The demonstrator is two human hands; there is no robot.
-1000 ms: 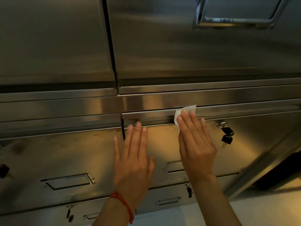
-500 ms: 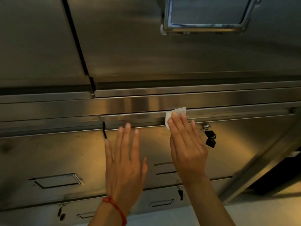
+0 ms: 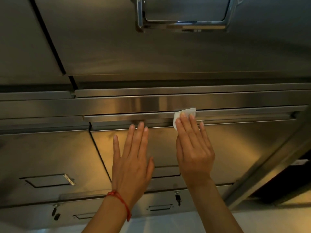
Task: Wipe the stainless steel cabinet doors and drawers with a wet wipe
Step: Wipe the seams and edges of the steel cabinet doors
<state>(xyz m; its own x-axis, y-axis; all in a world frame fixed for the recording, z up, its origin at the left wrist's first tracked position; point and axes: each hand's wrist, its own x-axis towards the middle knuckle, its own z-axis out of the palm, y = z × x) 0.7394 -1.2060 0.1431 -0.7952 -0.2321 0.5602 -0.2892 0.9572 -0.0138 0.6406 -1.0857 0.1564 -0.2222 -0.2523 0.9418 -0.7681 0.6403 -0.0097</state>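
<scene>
- Wet wipe (image 3: 184,115): small white folded piece, pressed on the top lip of the rt drawer (image 3: 235,148), long axis running along the lip, free corner pointing up-rt.
- Right hand (image 3: 195,148): flat, fingers straight, pressing wipe to the steel.
- Left hand (image 3: 133,158): flat on same drawer front, just left of wipe, fingers straight, holding nothing; red string bracelet (image 3: 121,200) at wrist.
- Recessed door handle (image 3: 183,14) well above wipe.

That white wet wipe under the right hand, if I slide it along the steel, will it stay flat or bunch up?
The thin white wet wipe looks floppy: it bends over the steel drawer lip, so it may bunch. Flat fingers pressing it probably keep it spread.
</scene>
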